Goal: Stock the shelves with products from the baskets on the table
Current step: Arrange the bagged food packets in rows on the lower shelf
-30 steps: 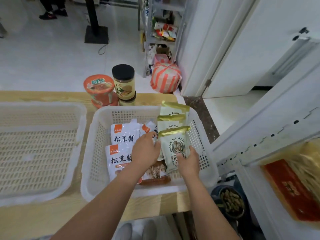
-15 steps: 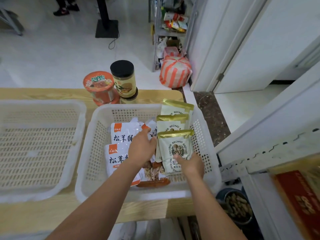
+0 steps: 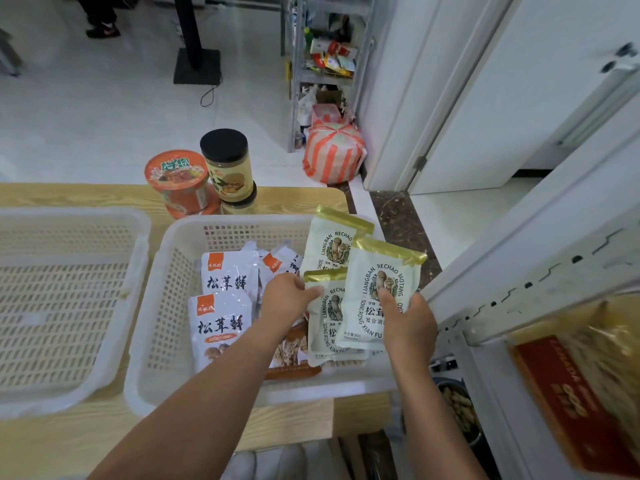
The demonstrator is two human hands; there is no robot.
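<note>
Right of centre, your right hand (image 3: 412, 323) grips a pale-green gold-topped pouch (image 3: 381, 282) over the right rim of the white plastic basket (image 3: 242, 221); your left hand (image 3: 284, 299) pinches the edge of a second pouch (image 3: 329, 327).

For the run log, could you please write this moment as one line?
stage: picking from basket | right hand: grips gold-topped pouch | left hand: pinches second pouch

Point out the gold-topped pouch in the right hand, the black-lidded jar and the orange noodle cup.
gold-topped pouch (image 3: 365, 308), head view, its printed front.
black-lidded jar (image 3: 230, 172), head view, its yellow label.
orange noodle cup (image 3: 175, 167), head view, its lid.
</note>
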